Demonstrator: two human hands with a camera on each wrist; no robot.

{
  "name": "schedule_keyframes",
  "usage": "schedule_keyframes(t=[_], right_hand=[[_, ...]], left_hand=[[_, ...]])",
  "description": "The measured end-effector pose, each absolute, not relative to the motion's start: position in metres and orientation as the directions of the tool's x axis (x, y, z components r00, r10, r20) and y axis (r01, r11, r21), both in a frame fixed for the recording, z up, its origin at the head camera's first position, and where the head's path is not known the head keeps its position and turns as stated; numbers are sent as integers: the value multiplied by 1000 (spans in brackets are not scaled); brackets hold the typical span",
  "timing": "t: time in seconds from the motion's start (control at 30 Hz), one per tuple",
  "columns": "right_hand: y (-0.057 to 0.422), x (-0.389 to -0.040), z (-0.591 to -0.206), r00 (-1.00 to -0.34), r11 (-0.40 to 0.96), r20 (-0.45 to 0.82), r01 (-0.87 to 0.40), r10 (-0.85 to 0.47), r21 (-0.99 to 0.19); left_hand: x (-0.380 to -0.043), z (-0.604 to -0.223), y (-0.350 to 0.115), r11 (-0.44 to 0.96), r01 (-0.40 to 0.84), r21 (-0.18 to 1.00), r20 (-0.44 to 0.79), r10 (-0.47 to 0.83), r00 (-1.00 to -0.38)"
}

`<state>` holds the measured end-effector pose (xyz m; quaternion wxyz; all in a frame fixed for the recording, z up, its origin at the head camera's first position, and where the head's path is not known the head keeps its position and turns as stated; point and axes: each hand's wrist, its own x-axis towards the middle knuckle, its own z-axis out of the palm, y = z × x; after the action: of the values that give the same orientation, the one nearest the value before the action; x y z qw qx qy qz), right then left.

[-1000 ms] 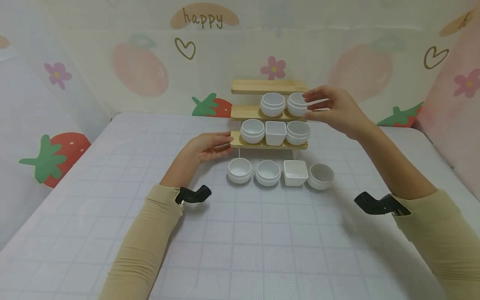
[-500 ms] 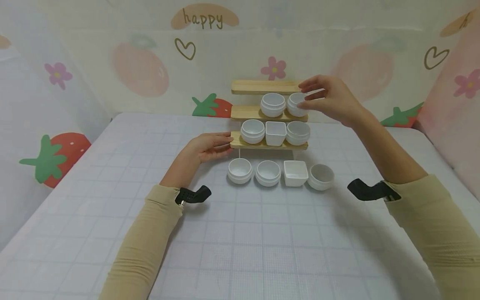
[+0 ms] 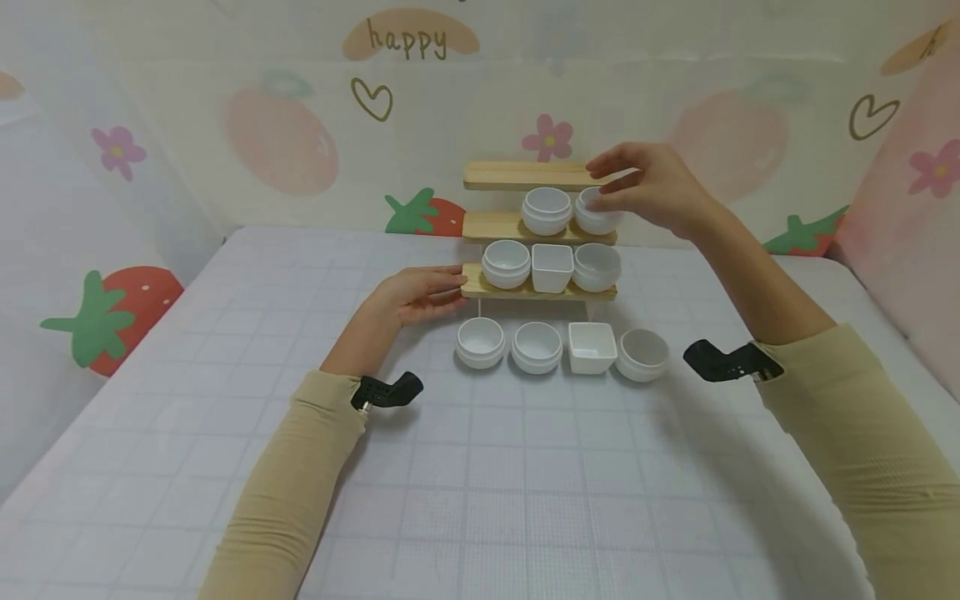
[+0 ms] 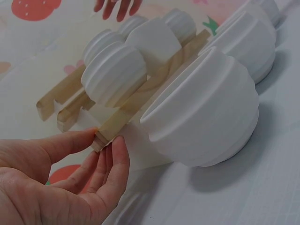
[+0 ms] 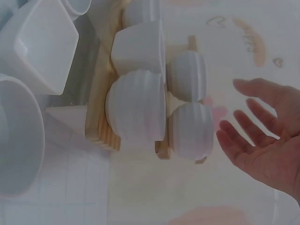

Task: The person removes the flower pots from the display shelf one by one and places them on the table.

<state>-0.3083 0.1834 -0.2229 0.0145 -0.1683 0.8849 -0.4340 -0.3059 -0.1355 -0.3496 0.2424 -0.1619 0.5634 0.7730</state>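
Note:
My left hand (image 3: pixel 420 296) pinches the left end of the lowest wooden board (image 3: pixel 474 290) of a three-tier display stand, thumb above and fingers below in the left wrist view. My right hand (image 3: pixel 652 185) is raised at the stand's right side, fingers spread and holding nothing. In the head view its fingertips overlap the right end of the bare top board (image 3: pixel 525 175) and a round white bowl (image 3: pixel 596 218) on the middle board. The right wrist view shows a gap between the fingers and that bowl (image 5: pixel 191 131). Another round bowl (image 3: pixel 546 210) sits beside it.
On the lowest board stand two round bowls and a square white bowl (image 3: pixel 552 268) between them. In front, on the table (image 3: pixel 480 500), a row holds several round bowls and another square bowl (image 3: pixel 592 347). A printed backdrop (image 3: pixel 285 50) rises behind.
My right hand has moved left and upward, from beside the middle-tier bowl to the top board's right end. My left hand and the bowls have stayed put.

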Motion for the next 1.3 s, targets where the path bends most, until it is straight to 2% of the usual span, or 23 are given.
schedule_keyframes(t=[0.4, 0.7, 1.07, 1.3], right_hand=[[176, -320, -224, -929, 557, 72, -278, -362, -783], [171, -325, -225, -935, 579, 33, -246, -353, -777], [167, -333, -229, -923, 618, 31, -282, -384, -734], [162, -336, -229, -911, 651, -25, -274, -411, -708]], left_hand=[[-307, -350, -136, -242, -561, 792, -525, 200, -828], [-306, -348, -134, -250, -560, 790, -526, 195, -828], [-305, -347, -134, -253, -564, 786, -529, 198, -825], [-306, -348, -134, -247, -559, 791, -524, 198, -829]])
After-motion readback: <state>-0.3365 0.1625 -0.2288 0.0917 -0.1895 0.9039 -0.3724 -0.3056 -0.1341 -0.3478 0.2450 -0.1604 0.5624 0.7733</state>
